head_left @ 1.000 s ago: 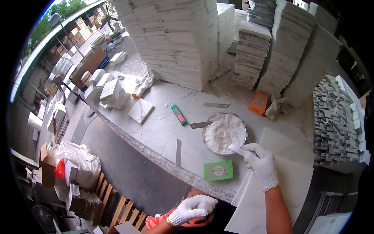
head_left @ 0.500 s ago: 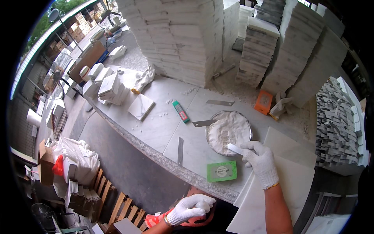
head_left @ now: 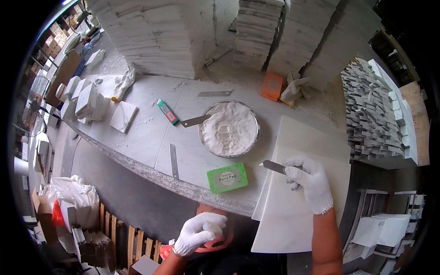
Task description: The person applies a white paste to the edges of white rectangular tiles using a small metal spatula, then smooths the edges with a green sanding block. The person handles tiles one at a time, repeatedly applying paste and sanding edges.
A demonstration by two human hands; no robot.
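My right hand (head_left: 309,181), in a white knitted glove, pinches a flat steel blade (head_left: 274,167) above the white stone slabs at the right. A dab of white paste clings to the blade's tip. To the left of that hand stands a round metal bowl (head_left: 255,137) filled with white paste (head_left: 231,123), its surface marked with dents. Another steel blade (head_left: 193,121) rests with one end on the paste. My left hand (head_left: 199,233), also gloved, hangs below the table edge near my lap; its fingers are loosely curled, and I see nothing in them.
A green hand pad (head_left: 227,178) lies before the bowl. Loose blades (head_left: 173,161), a green-and-red box (head_left: 167,112), a marble tile (head_left: 123,116) and an orange pad (head_left: 272,86) lie around it. White slabs (head_left: 305,183) overlap at right. Tall stone stacks (head_left: 146,41) stand behind.
My right hand has drawn the blade away from the paste, out over the slabs beside the bowl. The view has shifted to the right. My left hand stays low near my lap.
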